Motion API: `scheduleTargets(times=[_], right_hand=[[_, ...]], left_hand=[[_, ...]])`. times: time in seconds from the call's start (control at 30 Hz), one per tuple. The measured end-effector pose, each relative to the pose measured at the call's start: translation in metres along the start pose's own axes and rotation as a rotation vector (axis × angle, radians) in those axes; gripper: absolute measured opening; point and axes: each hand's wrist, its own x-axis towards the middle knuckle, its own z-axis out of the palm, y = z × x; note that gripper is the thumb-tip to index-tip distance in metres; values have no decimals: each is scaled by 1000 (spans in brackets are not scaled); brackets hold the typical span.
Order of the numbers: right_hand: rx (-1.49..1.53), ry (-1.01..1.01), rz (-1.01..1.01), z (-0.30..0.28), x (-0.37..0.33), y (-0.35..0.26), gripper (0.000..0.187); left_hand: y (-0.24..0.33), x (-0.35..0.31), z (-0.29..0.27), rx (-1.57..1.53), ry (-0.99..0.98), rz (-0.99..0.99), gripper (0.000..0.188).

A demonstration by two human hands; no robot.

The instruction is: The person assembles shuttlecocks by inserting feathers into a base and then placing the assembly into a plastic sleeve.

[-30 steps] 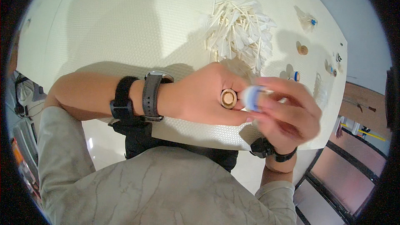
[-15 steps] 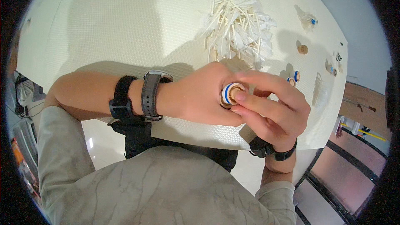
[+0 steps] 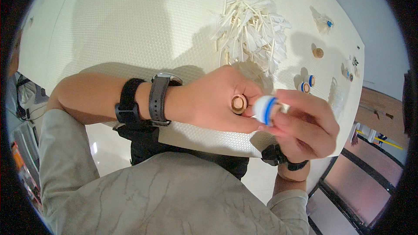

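My left hand [image 3: 217,100], at the table's near side, is closed around a small round tan piece [image 3: 239,103] whose ring-shaped end faces up; the rest of it is hidden in the fist. Just to its right, my right hand [image 3: 307,126] pinches a white shuttlecock head with a blue band [image 3: 264,109] between thumb and fingers. That head is smeared by motion and stands off the tan piece. Beyond my hands lies a heap of white feathers [image 3: 252,28] with pale quills.
Two white-and-blue shuttlecock heads [image 3: 306,86] stand right of the heap, with a round tan piece [image 3: 318,53] farther back. Feathered shuttlecocks [image 3: 324,23] lie near the right edge of the textured white table [image 3: 122,26]. Several small bits [image 3: 352,67] sit by that edge.
My right hand has moved to the right and lifted the white-and-blue head off the tan piece in my left fist, uncovering its end. My left hand has barely moved.
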Motion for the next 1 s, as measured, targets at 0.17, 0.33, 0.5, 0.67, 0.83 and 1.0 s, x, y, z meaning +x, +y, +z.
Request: scheduleTargets(times=[0.17, 0.33, 0.5, 0.67, 0.83, 1.0], right_hand=[[-26, -46, 55, 4, 6, 2, 16], [-1, 14, 55, 0, 4, 4, 15], [-74, -22, -31, 2, 1, 2, 13], [-7, -19, -20, 7, 5, 13, 23], [-58, -46, -5, 7, 8, 11, 15], [-1, -54, -35, 8, 8, 18, 16]], left_hand=[[0, 0, -4, 138, -35, -37, 23], [2, 2, 0, -43, 10, -61, 22], [-10, 0, 5, -139, 26, 64, 19], [-5, 5, 3, 46, 34, 85, 23], [3, 2, -3, 106, 9, 30, 23], [-1, 4, -1, 122, 10, 70, 28]])
